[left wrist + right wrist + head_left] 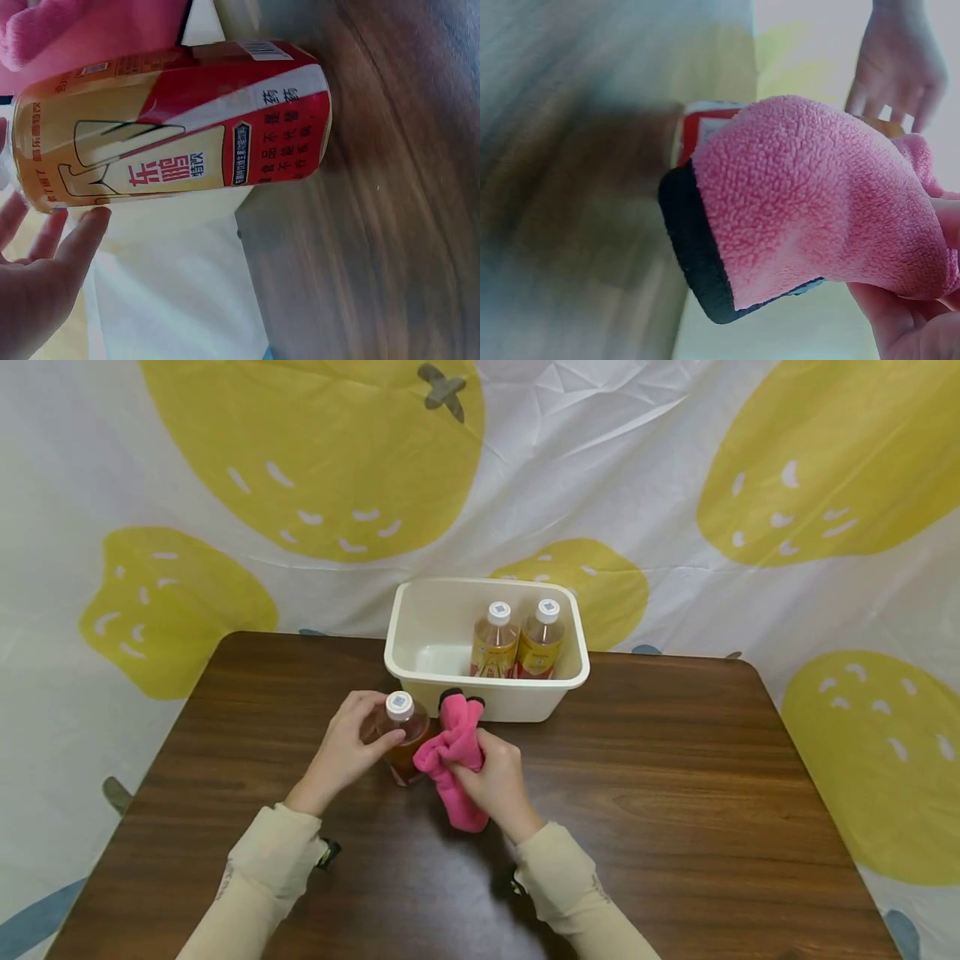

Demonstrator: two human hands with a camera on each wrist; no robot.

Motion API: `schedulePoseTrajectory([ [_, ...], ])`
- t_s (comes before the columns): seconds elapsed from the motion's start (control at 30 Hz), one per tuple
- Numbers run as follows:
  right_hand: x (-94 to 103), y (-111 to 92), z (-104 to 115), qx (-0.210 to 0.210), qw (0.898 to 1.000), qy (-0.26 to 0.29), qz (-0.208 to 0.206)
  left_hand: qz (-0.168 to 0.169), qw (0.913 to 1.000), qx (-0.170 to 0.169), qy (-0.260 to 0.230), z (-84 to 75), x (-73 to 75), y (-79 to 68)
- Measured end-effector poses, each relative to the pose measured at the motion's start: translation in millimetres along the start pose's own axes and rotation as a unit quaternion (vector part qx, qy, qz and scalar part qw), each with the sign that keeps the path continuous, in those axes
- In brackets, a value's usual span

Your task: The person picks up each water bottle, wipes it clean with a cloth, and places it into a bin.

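Observation:
My left hand grips a drink bottle near its neck, thumb and fingers on opposite sides. The bottle has a white cap, and the left wrist view shows its yellow and red label. It stands upright close over the table, just in front of the tub. Bunched in my right hand is a pink fleece cloth with black edging, pinched between thumb and fingers. The cloth hangs right beside the bottle and hides part of it in the right wrist view.
A cream plastic tub stands at the back of the brown wooden table. Two similar white-capped bottles, a left one and a right one, stand in its right half. A lemon-print curtain hangs behind the table.

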State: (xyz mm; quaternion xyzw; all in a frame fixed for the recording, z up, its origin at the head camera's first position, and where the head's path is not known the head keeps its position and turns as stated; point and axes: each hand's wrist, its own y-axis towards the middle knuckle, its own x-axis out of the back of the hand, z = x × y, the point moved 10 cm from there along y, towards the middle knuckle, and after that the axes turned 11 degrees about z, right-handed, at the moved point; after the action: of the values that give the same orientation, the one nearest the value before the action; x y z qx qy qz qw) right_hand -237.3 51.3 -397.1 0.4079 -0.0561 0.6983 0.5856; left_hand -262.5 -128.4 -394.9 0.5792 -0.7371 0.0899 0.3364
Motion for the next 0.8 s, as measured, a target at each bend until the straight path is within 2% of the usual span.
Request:
schedulePoseTrajectory([
  [0.1,4.4,4.5,5.0,0.004,1.0,0.004,0.005,-0.003,0.9997,-0.019,0.016,-2.8,4.1,-0.5],
  [0.2,7.2,10.1,11.1,0.011,1.0,0.007,0.013,0.01,0.9994,-0.027,0.019,-3.4,4.2,0.1],
  [0.4,7.3,22.0,18.5,0.011,0.999,0.011,0.032,0.052,0.9984,0.004,-0.023,2.5,-0.8,2.1],
  [0.47,5.9,25.6,20.3,0.012,0.999,0.012,0.038,0.058,0.9976,0.005,-0.036,3.1,-2.2,2.3],
  [0.67,0.8,33.9,28.7,0.027,0.998,0.004,0.052,0.048,0.9973,-0.039,-0.038,-3.0,-2.7,2.9],
  [0.8,-0.1,36.1,33.7,0.032,0.998,-0.007,0.054,0.039,0.9978,-0.036,-0.038,-3.0,-2.4,2.5],
])
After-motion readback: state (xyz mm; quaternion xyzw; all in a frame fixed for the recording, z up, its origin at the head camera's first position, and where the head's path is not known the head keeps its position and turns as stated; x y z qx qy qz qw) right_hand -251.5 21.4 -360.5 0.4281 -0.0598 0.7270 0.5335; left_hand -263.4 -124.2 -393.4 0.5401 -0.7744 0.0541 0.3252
